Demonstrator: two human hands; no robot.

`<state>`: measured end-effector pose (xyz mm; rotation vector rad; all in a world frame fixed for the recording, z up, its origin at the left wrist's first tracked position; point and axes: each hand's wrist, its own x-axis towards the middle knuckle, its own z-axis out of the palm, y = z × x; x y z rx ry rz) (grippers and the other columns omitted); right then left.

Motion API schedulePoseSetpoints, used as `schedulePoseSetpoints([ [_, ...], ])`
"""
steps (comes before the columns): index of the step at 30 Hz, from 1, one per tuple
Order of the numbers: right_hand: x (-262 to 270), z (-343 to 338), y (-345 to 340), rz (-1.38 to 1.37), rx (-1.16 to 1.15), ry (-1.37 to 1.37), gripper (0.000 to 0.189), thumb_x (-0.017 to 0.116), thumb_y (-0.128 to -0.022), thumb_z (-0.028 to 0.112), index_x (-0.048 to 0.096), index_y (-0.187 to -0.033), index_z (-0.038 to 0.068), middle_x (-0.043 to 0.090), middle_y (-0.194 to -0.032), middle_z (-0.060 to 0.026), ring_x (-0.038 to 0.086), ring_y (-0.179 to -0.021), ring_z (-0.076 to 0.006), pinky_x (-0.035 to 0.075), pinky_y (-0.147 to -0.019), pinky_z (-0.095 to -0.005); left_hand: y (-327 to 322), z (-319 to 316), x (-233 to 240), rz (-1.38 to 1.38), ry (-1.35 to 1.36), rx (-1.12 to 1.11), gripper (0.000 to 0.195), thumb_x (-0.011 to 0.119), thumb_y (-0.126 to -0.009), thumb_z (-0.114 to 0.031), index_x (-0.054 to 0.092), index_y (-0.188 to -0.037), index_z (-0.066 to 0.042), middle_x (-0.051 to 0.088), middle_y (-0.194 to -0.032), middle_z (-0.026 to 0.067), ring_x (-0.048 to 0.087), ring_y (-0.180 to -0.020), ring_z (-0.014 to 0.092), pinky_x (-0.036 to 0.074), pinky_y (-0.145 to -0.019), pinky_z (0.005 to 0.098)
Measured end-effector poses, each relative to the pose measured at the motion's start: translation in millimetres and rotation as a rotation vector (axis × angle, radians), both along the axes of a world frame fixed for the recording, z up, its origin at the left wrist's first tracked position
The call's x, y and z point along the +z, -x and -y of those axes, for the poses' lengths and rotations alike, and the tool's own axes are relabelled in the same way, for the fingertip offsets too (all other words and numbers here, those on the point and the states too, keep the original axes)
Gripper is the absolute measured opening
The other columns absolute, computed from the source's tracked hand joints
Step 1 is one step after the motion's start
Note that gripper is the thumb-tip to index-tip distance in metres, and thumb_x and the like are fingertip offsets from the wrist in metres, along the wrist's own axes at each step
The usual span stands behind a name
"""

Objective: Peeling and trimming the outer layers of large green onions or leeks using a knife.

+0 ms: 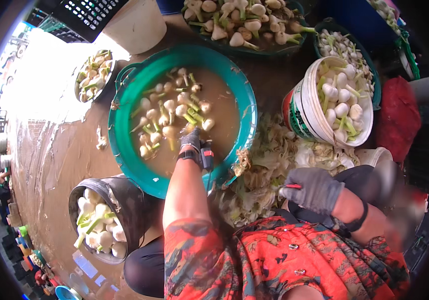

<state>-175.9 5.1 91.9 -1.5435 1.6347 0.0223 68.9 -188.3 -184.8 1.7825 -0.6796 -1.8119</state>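
My left hand (191, 138), in a grey glove, reaches into a green plastic tub (250, 112) of muddy water. Its fingertips dip below the surface near floating garlic bulbs (182, 109) with cut green stems; whether they grip one is hidden. At my right knee, my right hand (310, 187), also gloved in grey, is closed around a small red-handled tool (292, 186), likely a knife, its blade unclear. Between that hand and the tub lies a heap of peeled garlic skins and leaves (252, 187).
A white bucket (301, 101) of cleaned bulbs tilts at right, beside a red sack (398, 116). Left of my knee leans a dark bucket (132, 202) of white bulbs. Another tub of bulbs (252, 26) stands beyond, and a bowl of bulbs (94, 77) sits on the wet floor (49, 157).
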Motion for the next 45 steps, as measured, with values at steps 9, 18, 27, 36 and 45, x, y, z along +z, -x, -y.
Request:
schedulePoseSetpoints([
  [9,-57,38,17,0.304,-0.423,0.348,0.025,0.063,-0.088,0.030,0.067,-0.088,0.006,0.066,-0.085,-0.0160,0.064,-0.078,-0.0310,0.050,-0.072,-0.0382,26,-55,141,-0.599,0.199,-0.156,0.049,0.066,-0.087,-0.017,0.045,-0.131,-0.013,0.057,-0.108,0.0082,0.063,-0.079,0.023,0.058,-0.072,0.0394],
  [18,-41,39,-6,0.224,-0.321,0.718,0.020,0.066,-0.084,0.027,0.067,-0.086,0.007,0.066,-0.084,-0.0153,0.064,-0.079,-0.0335,0.051,-0.072,-0.0410,62,-139,216,-0.334,0.622,-0.295,0.062,0.066,-0.080,0.002,0.035,-0.133,-0.005,0.051,-0.122,0.0109,0.052,-0.111,0.018,0.044,-0.098,0.0316],
  [27,-46,21,-12,0.007,-0.285,0.846,0.012,0.064,-0.081,0.018,0.060,-0.085,0.007,0.064,-0.078,-0.0158,0.063,-0.075,-0.0362,0.050,-0.067,-0.0424,67,-169,219,-0.358,0.694,-0.300,0.055,0.061,-0.084,0.004,0.035,-0.132,-0.003,0.049,-0.122,0.0103,0.052,-0.110,0.017,0.044,-0.097,0.0310],
  [36,-64,31,16,0.148,-0.427,0.565,0.020,0.059,-0.086,0.023,0.060,-0.091,0.004,0.064,-0.079,-0.0201,0.063,-0.077,-0.0381,0.050,-0.071,-0.0436,42,-176,233,-0.883,0.315,-0.002,0.058,0.066,-0.075,-0.010,0.045,-0.129,-0.009,0.056,-0.117,0.0111,0.059,-0.105,0.027,0.055,-0.083,0.0387],
  [45,-14,8,-6,0.279,-0.140,0.862,0.030,0.069,-0.082,0.029,0.066,-0.106,0.010,0.070,-0.092,-0.0111,0.068,-0.085,-0.0290,0.054,-0.077,-0.0381,36,-179,233,-0.665,0.387,-0.160,0.056,0.073,-0.078,-0.022,0.047,-0.125,-0.008,0.059,-0.106,0.0104,0.062,-0.096,0.028,0.054,-0.083,0.0423],
])
